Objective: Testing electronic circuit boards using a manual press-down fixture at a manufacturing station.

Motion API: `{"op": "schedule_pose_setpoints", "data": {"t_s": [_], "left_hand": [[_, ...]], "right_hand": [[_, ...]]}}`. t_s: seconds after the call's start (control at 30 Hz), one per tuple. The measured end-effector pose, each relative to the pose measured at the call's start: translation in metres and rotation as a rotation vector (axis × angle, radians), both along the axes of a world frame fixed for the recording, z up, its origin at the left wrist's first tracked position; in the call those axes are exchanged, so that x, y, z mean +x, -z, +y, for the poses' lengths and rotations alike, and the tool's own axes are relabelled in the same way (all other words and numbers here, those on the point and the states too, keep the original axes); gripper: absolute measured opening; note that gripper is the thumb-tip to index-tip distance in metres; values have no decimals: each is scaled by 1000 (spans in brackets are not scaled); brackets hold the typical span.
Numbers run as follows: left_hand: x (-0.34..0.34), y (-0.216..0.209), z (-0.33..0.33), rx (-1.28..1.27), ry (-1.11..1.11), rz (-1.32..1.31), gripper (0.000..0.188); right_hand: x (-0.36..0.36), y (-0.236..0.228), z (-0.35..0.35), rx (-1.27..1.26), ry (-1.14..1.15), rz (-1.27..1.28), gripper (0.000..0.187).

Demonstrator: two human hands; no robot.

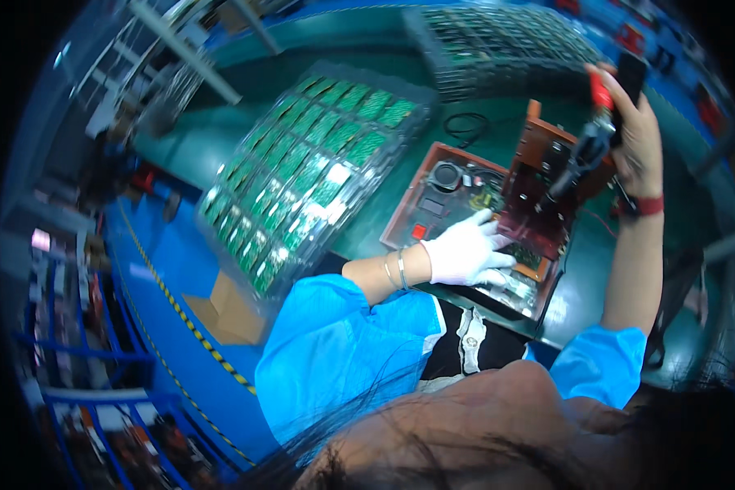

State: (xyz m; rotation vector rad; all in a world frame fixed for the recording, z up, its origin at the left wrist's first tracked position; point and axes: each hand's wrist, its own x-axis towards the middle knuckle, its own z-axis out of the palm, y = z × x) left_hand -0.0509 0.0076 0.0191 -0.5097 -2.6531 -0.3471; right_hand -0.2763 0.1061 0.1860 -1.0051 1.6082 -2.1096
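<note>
My left hand (470, 253), in a white glove, lies with fingers spread on the near part of an orange-brown framed fixture (402, 219). Its fingertips touch or hover near a dark red translucent plate (518, 233); exact contact cannot be made out. My bare right hand (641, 143) is raised at the fixture's right side and closed around a power screwdriver (584, 155) with a red upper part and dark shaft. The tool slants down left toward the red plate, where its tip is hard to see. An upright orange-brown panel (535, 126) stands behind the plate.
Left of the fixture, a clear tray (420, 96) holds rows of green circuit boards (322, 118). Stacked trays of boards (506, 41) stand at the back. A coiled black cable (465, 126) lies behind the fixture. An open cardboard box (233, 310) sits below the left tray.
</note>
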Motion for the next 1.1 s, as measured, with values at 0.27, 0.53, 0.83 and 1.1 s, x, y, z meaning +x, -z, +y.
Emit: {"op": "schedule_pose_setpoints", "data": {"t_s": [0.27, 0.53, 0.83, 1.1], "left_hand": [[16, -8, -15, 120, -50, -189, 24], [133, -42, -107, 458, -500, 133, 21], [321, 23, -320, 429, -1677, 131, 28], [312, 12, -328, 399, -1912, -27, 29]], "right_hand": [[-12, 6, -8, 10, 46, -24, 38], [-38, 9, 9, 42, -74, 17, 43], [-36, 13, 2, 27, 8, 37, 43], [-32, 11, 3, 12, -49, 46, 45]]}}
